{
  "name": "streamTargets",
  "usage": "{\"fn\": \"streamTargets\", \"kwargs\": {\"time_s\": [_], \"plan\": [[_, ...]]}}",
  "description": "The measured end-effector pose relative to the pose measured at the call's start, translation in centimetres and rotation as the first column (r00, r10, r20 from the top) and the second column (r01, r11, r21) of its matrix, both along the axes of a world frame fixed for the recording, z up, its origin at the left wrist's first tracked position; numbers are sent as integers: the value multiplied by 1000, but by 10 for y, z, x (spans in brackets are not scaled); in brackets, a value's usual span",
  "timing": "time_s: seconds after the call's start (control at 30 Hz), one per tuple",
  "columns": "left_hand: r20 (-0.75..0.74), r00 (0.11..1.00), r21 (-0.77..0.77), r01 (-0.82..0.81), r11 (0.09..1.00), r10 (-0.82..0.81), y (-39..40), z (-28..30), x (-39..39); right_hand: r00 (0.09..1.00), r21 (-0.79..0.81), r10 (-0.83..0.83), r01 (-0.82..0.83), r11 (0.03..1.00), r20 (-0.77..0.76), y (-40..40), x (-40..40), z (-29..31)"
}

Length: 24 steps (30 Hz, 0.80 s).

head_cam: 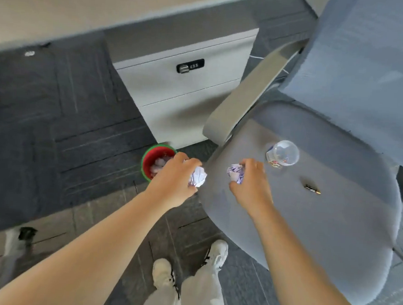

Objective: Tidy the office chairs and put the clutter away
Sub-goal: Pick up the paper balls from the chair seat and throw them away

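Each hand pinches a crumpled paper ball: the left hand (174, 174) curls its fingers round one paper ball (198, 177) just beside the small red bin (148, 163), and the right hand (250, 181) grips another (235, 173) over the chair seat (321, 218). The bin's mouth is narrow and already holds paper — a loose drop from the left fingers could bounce onto the carpet. Beyond the right fingers lie a clear cup (284, 154) and a battery (312, 189); the armrest (241, 96) crowds that side, though open floor lies left of the bin.
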<state>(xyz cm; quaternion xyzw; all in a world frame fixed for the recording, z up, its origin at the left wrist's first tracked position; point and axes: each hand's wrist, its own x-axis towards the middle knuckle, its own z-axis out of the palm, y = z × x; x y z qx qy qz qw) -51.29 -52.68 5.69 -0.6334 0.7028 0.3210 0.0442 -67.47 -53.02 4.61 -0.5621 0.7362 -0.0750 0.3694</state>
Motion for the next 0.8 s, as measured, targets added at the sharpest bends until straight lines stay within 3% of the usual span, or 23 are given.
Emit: {"fn": "streamTargets", "kwargs": {"time_s": [0.23,0.53,0.67,0.8], "plan": [[45,958,83,-288,954,285,22,-61,77,987,103,154,-157,982,35,2,76,-47],[35,846,106,-533,840,532,-44,-114,105,956,103,293,-295,950,35,-44,111,-93],[105,795,128,-606,785,597,-44,-124,121,949,106,315,-314,943,13,-65,131,-110],[109,791,165,-612,774,602,-25,-122,137,901,180,420,-433,883,108,-78,158,-115]]}}
